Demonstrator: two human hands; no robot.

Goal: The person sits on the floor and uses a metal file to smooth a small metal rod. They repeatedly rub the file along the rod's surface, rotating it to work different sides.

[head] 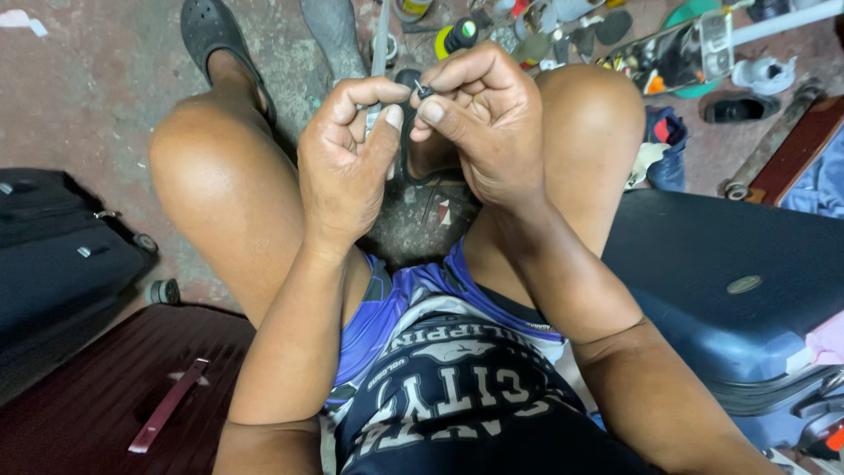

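Left hand (347, 163) clenched around a thin metal rod (381, 44), right hand (479, 119) pinching a small dark part (425, 89), possibly a screw, blue suitcase (730, 290) with oval badge at right.

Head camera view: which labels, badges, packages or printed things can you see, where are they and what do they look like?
Oval badge: on the blue suitcase at right, small, dull metallic.
Printed shorts: bottom centre, dark blue with white block lettering.
Bottle: on the floor above the right hand, yellow body, black cap with a green spot.
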